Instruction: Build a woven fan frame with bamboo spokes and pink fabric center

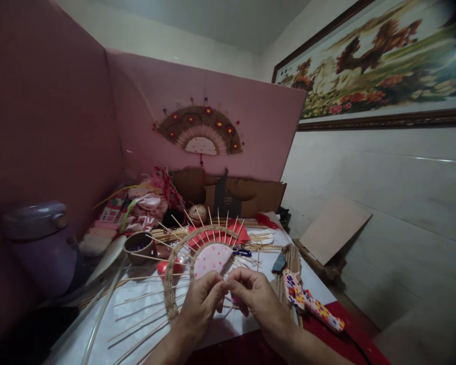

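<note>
"Fingers?"
"My left hand (pixel 197 304) and right hand (pixel 264 304) pinched narrow, lower centre; contents unclear."
"Hazard?"
"Pale pink-dotted half-disc (pixel 213 261), thin wooden sticks (pixel 210 217) around it, lay centre; a wrist brush could have skewed them."

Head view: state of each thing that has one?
Left hand, pinched
Right hand, pinched; any held item unclear
Table fan frame, flat, sticks spread
Bowl, uncovered, dark beads inside
Patterned glue gun, lying down, power unclear
Twine ball, wound
Decorated fan, mounted upright
</note>
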The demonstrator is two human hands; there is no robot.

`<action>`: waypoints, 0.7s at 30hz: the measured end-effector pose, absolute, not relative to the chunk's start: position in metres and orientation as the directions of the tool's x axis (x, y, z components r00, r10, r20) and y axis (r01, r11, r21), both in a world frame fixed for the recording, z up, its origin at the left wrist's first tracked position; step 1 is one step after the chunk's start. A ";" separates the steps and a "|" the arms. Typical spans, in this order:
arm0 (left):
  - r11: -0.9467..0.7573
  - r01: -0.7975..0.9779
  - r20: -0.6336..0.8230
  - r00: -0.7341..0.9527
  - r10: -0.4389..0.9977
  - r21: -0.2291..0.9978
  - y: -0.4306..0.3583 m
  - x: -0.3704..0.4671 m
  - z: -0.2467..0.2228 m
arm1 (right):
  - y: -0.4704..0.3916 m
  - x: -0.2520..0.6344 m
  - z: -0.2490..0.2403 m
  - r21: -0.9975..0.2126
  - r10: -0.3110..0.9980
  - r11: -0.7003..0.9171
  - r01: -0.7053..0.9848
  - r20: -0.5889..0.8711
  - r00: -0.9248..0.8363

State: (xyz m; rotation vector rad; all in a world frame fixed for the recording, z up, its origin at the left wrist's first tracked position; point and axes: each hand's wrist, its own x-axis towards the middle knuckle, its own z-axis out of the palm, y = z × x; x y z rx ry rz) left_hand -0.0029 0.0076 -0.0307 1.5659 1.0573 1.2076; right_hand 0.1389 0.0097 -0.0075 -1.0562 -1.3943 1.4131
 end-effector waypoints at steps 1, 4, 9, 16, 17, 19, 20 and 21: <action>-0.251 0.091 0.233 0.172 0.957 0.964 0.007 -0.002 -0.030 | 0.008 0.139 -0.007 -1.000 0.961 0.012 -0.016 0.016 -0.276; -0.214 0.025 0.208 0.157 0.965 0.976 0.006 -0.002 -0.028 | 0.003 0.140 -0.010 -0.998 0.958 0.046 -0.050 0.058 -0.280; -0.115 -0.144 0.142 0.196 0.970 0.983 0.008 -0.002 -0.030 | -0.001 0.140 -0.018 -0.989 0.957 0.146 -0.034 0.150 -0.249; -0.006 -0.284 0.100 0.315 0.944 0.959 0.009 -0.002 -0.031 | -0.009 0.144 -0.012 -0.862 0.865 0.487 0.139 0.455 -0.213; 0.006 -0.291 0.094 0.327 0.940 0.957 0.008 -0.003 -0.030 | -0.010 0.145 -0.010 -0.849 0.856 0.505 0.156 0.470 -0.218; 0.025 -0.296 0.083 0.346 0.934 0.955 0.008 -0.003 -0.029 | -0.012 0.148 -0.008 -0.842 0.852 0.510 0.177 0.467 -0.237; 0.031 -0.296 0.080 0.354 0.932 0.955 0.008 -0.003 -0.028 | -0.012 0.149 -0.007 -0.845 0.855 0.504 0.181 0.457 -0.245; 0.036 -0.294 0.076 0.362 0.929 0.955 0.007 -0.003 -0.028 | -0.013 0.150 -0.007 -0.849 0.858 0.496 0.180 0.448 -0.250</action>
